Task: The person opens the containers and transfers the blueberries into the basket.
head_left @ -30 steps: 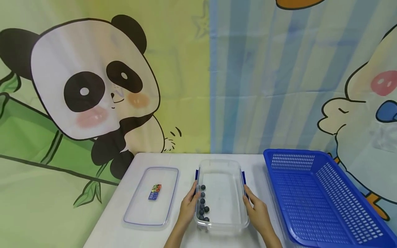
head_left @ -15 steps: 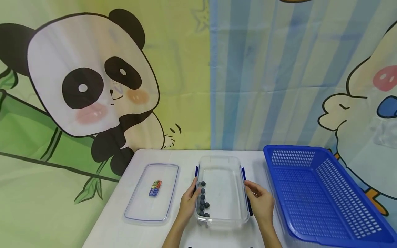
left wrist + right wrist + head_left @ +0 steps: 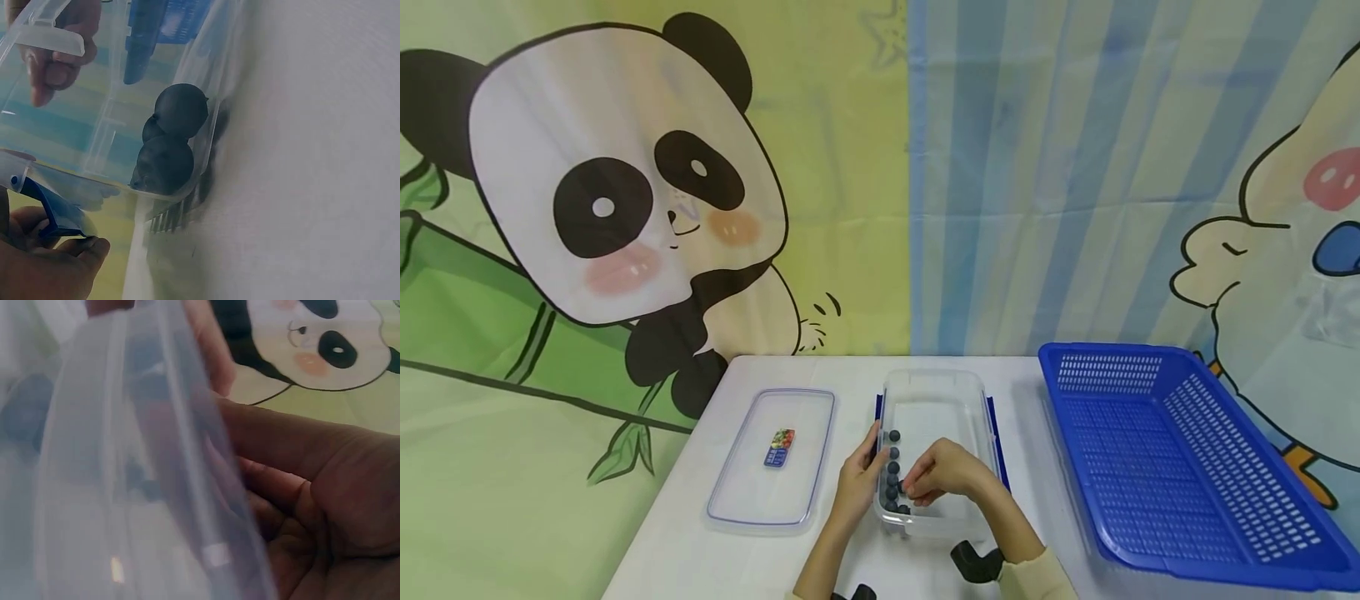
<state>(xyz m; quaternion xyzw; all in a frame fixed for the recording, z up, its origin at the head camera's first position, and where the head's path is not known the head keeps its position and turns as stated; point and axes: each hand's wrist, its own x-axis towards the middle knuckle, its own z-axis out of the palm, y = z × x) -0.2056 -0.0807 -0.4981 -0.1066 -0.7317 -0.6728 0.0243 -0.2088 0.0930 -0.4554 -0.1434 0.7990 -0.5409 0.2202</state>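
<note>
Two hands: both at a clear plastic container in the middle of a white table, between its left and right edges.
Left hand: clamped on the container's left side, thumb over the rim; the left wrist view shows its fingers curled at a blue latch.
Right hand: reaching over the container's right wall into its near half, fingertips bunched together at a small dark ball; whether they pinch it I cannot tell.
Dark balls: the others are lined up inside along the container's left wall, clustering at its near left corner.
Lid: flat near the table's left edge, apart from the container, transparent with a purplish-blue rim and a small colourful label.
Blue basket: along the table's right edge, its far end at the far right corner; slotted walls.
Backdrop: beyond the table's far edge, a printed curtain with a cartoon panda on the left.
</note>
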